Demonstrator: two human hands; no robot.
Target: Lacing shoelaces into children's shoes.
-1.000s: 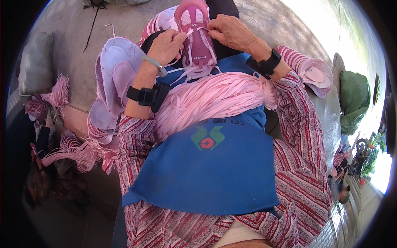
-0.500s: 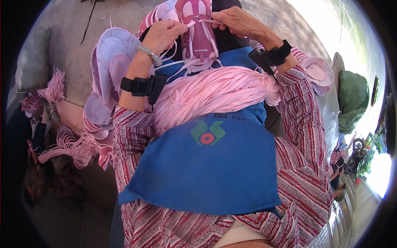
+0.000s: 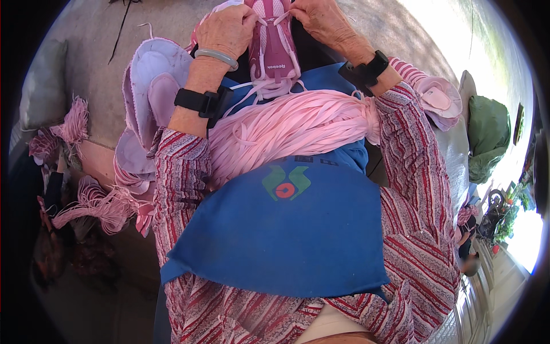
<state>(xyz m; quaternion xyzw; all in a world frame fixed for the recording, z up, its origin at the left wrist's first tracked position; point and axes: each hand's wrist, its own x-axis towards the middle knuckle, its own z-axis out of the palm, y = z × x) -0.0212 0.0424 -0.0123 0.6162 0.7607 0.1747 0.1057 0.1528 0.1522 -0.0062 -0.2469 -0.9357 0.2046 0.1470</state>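
1. Head view: the left hand (image 3: 226, 31), far and left of centre, is mostly curled, back upward, with thumb and forefinger brought together on a pale lace (image 3: 281, 20); a pale bangle (image 3: 216, 55) and a black strapped device (image 3: 204, 104) sit on that forearm.
2. Right hand (image 3: 322, 24), far and right of centre, has its thumb and forefinger pinched on the lace's other side, the remaining fingers bent; a second black strapped device (image 3: 366, 73) is at its wrist.
3. Pink shoe upper (image 3: 276, 49) lies between the two hands, toe end far, heel end near; the lace crosses its throat.
4. Bundle of pale pink laces (image 3: 298, 122) rests across the lap, just near of the upper, over a blue apron (image 3: 281, 246).
5. Lilac-lined shoe uppers (image 3: 154, 63) stand at left; striped pink uppers (image 3: 429, 92) lie at right, near a green bag (image 3: 490, 132).
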